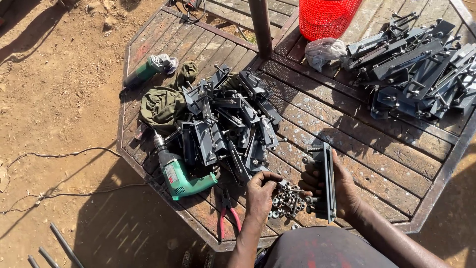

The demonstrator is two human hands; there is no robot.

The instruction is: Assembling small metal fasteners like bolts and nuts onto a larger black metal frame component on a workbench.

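Bolts (288, 202) lay heaped under my left hand (261, 192), whose fingertips pinched one; my right hand (333, 186) was clamped around a grey metal bracket (329, 179), held upright.

Hard, bright sunlight floods the scene, coming low from the right side of the view — shadows fall long toward the left. The dirt ground (54, 89) glows a warm orange, nearly washed out at upper left. A broad dark shadow of the person lies across the lower left. Deep black shadows sit between the grey metal parts (228, 124), hiding detail there. The picture is sharp throughout, no motion blur — straight lines bow slightly toward the edges.
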